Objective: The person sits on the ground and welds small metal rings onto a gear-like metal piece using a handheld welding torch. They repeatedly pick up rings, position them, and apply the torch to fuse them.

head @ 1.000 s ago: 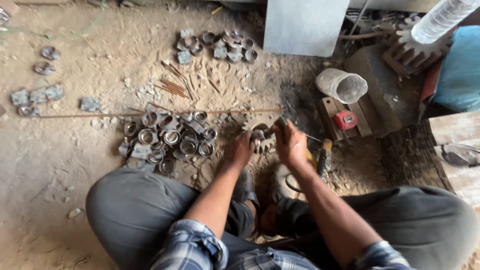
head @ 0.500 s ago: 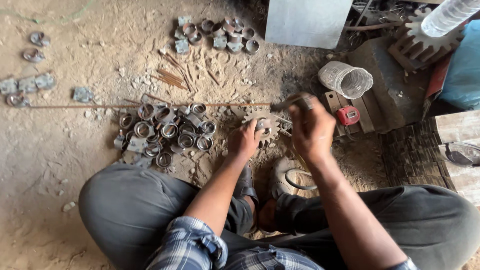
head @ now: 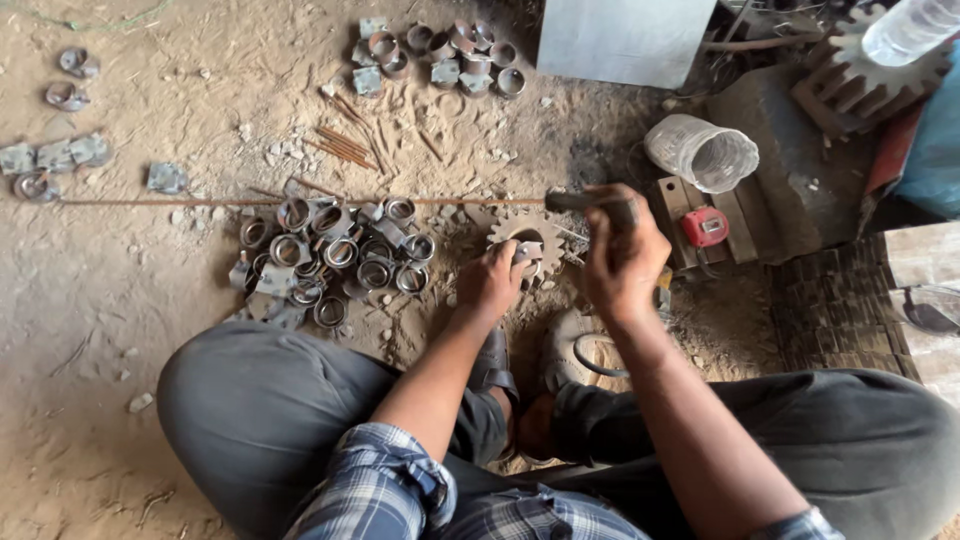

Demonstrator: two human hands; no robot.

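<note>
I squat on sandy ground. My left hand [head: 492, 282] pinches a small metal ring piece [head: 527, 252] and holds it on a toothed gear wheel [head: 510, 228] lying flat in the dirt. My right hand [head: 622, 262] is raised above and to the right of the gear, its fingers closed around the handle of a hammer; the dark hammer head [head: 570, 202] points left over the gear. A pile of several similar metal rings [head: 335, 258] lies just left of my left hand.
A second group of rings [head: 440, 52] lies farther away near a grey metal sheet [head: 620, 38]. A long thin rod [head: 180, 202] crosses the ground. A clear plastic cup [head: 702, 154], a red tape measure [head: 704, 226], a large gear [head: 868, 82] and a bottle [head: 912, 28] sit at right.
My right hand has lifted the hammer up and away from the gear. My left hand keeps the ring piece on the gear. The camera view shifted slightly.
</note>
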